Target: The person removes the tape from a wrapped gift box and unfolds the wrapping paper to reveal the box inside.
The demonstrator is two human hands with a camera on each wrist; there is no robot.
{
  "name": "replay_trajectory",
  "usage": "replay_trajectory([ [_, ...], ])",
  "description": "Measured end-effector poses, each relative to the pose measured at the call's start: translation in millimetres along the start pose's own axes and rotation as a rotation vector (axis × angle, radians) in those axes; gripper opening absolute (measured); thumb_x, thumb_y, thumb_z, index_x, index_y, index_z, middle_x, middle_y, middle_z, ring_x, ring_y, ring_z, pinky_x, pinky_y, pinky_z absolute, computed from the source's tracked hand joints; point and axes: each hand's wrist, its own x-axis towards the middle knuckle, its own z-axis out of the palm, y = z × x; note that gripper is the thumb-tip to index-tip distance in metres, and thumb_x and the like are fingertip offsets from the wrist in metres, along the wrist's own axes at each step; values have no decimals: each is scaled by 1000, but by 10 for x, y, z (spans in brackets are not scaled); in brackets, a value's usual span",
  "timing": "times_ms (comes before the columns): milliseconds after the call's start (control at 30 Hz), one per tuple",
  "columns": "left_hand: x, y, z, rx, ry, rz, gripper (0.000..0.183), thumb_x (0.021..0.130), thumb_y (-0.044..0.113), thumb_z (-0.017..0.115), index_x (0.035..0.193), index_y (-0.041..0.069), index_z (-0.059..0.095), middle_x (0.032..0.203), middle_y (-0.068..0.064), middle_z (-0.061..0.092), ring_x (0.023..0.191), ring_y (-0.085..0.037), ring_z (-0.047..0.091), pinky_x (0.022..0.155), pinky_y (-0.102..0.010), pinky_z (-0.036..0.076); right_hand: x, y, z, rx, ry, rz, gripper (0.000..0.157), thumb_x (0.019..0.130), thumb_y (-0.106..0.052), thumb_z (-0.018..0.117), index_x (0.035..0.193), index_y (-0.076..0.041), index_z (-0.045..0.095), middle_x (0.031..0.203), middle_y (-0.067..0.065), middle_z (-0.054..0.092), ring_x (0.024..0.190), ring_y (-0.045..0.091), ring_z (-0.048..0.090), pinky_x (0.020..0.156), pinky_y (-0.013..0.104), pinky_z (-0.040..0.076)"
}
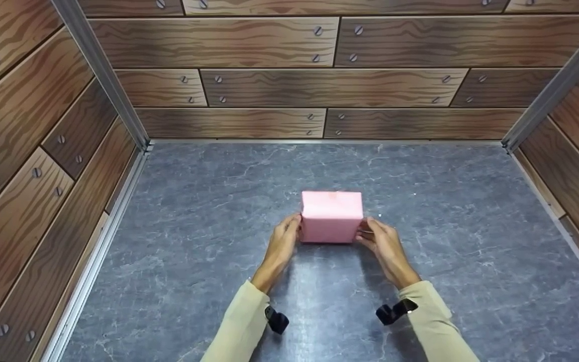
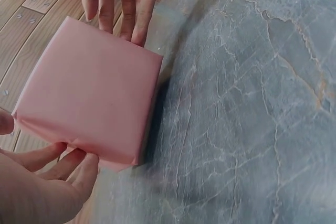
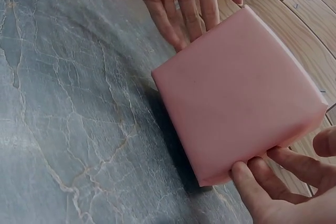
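1. Three wood-patterned walls point(image 1: 269, 42) stand around a grey, marbled table point(image 1: 194, 276).
2. There are two hands. The left hand point(image 1: 280, 246) has its fingers extended, their tips against one end of the box point(image 1: 332, 217); its thumb stands apart from the fingers.
3. The right hand point(image 1: 387, 249) mirrors it: fingers extended, tips touching the opposite end, thumb apart from the fingers.
4. The one box sits between the hands, near the table's middle. It is pink and wrapped closed, so what it contains is hidden. A dark shadow runs along its base; whether the base touches the table I cannot tell.
5. Behind the hands are two pale sleeves point(image 1: 239, 322), each with one black device point(image 1: 276, 322) at the wrist.
6. Farther out, two metal posts point(image 1: 103, 70) rise at the table's back corners, one left, one right.
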Motion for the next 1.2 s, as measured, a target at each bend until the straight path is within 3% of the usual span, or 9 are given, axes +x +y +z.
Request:
replay_trajectory([
  [133, -5, -1, -29, -2, 0, -11, 50, 104, 32, 43, 140, 2, 58, 116, -14, 68, 105, -33, 63, 90, -41, 51, 8, -2, 5, 13, 4, -1, 38, 110, -11, 38, 129, 19, 50, 101, 9, 67, 92, 15, 66, 97, 33, 55],
  [367, -7, 6, -21, -61, 5, 21, 46, 104, 25, 42, 133, -5, 61, 123, -17, 68, 114, -27, 65, 101, -42, 51, 12, 9, 3, 20, 18, -20, 37, 109, -11, 38, 120, 21, 54, 94, 9, 69, 89, 12, 68, 91, 30, 57],
  [600, -13, 11, -17, -55, 47, 9, 43, 102, 26, 46, 125, -5, 65, 116, -13, 69, 109, -24, 64, 98, -38, 51, 0, 11, -3, -12, 18, -15, 39, 109, -14, 40, 119, 21, 54, 91, 8, 68, 86, 12, 67, 84, 25, 58],
  [933, -13, 40, -6, -85, 63, 5, 40, 101, 31, 55, 119, -3, 67, 112, -13, 70, 98, -22, 67, 93, -39, 54, -3, 2, -24, 7, 0, -11, 56, 108, -31, 50, 128, 20, 54, 100, 12, 72, 91, 15, 70, 87, 29, 58],
  [1200, 6, 51, -3, -248, 42, -35, 41, 102, 30, 55, 116, -7, 65, 115, -18, 69, 111, -27, 67, 95, -35, 56, -6, -7, -54, -10, -7, 26, 56, 105, -34, 56, 127, 18, 55, 100, 12, 72, 91, 19, 71, 90, 36, 59],
])
